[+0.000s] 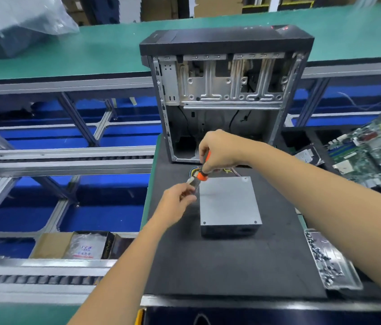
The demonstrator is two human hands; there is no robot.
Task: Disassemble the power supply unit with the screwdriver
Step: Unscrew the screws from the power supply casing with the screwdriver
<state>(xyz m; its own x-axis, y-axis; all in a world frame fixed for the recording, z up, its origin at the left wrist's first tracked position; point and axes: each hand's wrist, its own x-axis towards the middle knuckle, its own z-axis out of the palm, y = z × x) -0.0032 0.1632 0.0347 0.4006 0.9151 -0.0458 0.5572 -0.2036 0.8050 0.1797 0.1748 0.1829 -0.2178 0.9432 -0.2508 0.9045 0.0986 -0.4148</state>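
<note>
Our left grip (177,201) pinches the driver's shaft low, beside the PSU (229,205) on the counter (231,266). Our right grip (220,148) wraps the orange driver (201,175) handle just above. Beyond both stands the open case (225,90).

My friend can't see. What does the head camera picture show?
A person's right hand grips an orange-and-black screwdriver at the far left corner of a grey metal power supply box on a black mat, while the left hand pinches the screwdriver's tip end. An open computer case stands behind.
</note>
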